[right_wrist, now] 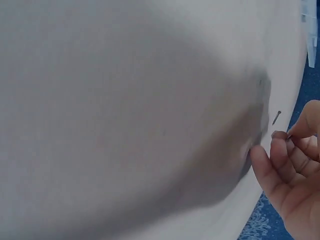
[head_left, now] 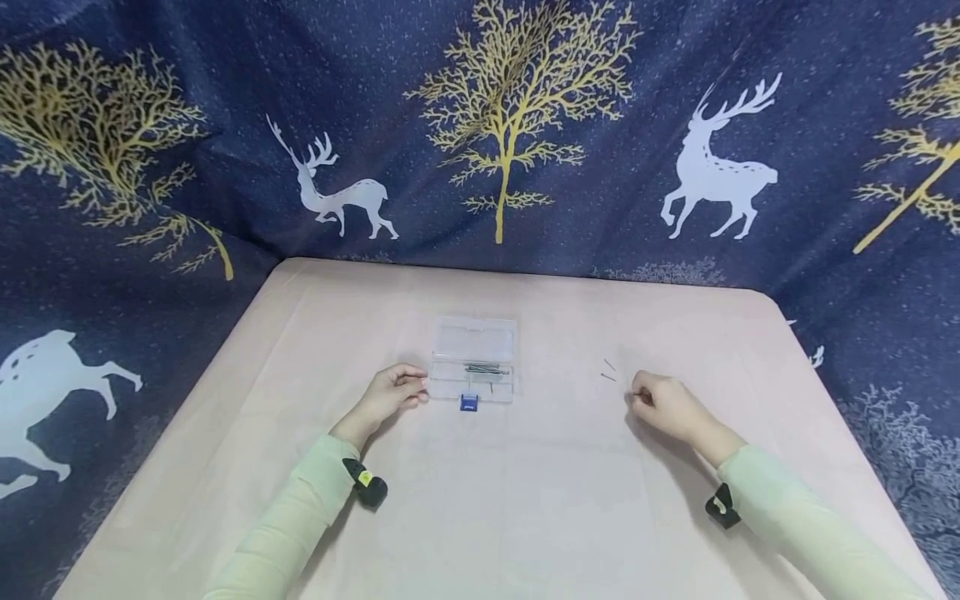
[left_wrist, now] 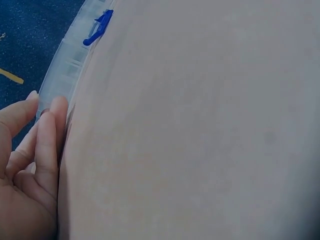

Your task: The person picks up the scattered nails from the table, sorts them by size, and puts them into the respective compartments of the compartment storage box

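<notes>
A clear plastic box [head_left: 472, 389] with a blue latch [head_left: 468, 403] stands with its lid raised. Several thin nails [head_left: 486, 369] lie in its rear part, and one small piece is in the front part. My left hand [head_left: 390, 393] touches the box's left side with loosely bent fingers; in the left wrist view the fingertips [left_wrist: 60, 102] meet its corner. To the right, my right hand [head_left: 670, 406] pinches a small dark nail between thumb and finger, mostly hidden by the fingertips [right_wrist: 281, 135]. Just beyond it lies a loose nail [right_wrist: 277, 117].
Two loose nails [head_left: 608, 371] lie left of the right hand on the pink-covered table [head_left: 562, 500]. Behind the table hangs a dark blue cloth [head_left: 450, 167] printed with deer and trees. Black wrist cameras [head_left: 371, 486] sit on both forearms.
</notes>
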`<control>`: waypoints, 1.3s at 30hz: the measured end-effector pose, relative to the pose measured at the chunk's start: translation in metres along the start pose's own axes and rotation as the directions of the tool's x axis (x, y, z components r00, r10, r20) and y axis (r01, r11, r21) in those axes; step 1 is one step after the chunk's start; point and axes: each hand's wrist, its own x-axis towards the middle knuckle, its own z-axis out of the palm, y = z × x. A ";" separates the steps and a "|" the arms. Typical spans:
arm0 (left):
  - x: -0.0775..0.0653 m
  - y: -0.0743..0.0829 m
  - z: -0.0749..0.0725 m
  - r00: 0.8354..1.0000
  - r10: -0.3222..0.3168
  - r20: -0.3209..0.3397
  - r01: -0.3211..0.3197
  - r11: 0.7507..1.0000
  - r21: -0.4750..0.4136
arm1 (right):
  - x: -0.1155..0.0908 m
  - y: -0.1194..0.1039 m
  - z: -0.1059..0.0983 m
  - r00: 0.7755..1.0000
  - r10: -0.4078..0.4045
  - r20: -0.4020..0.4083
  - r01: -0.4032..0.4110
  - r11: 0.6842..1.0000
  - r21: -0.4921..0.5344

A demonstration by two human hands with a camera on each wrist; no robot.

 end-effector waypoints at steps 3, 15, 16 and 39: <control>0.001 -0.001 -0.001 1.000 -0.005 -0.004 0.005 1.000 -0.002 | 0.000 -0.004 0.002 1.000 0.018 -0.007 -0.017 0.996 0.087; -0.002 0.011 0.000 0.997 -0.067 0.027 0.068 0.997 -0.042 | 0.003 -0.031 0.007 0.976 0.178 0.127 -0.218 0.781 0.585; -0.002 0.012 -0.001 0.997 -0.075 0.034 0.077 0.996 -0.039 | 0.004 -0.034 0.007 0.973 0.183 0.142 -0.232 0.757 0.611; 0.000 0.022 -0.003 0.987 -0.160 0.000 0.160 0.987 0.024 | 0.042 -0.079 0.023 0.929 0.256 0.269 -0.369 0.569 0.735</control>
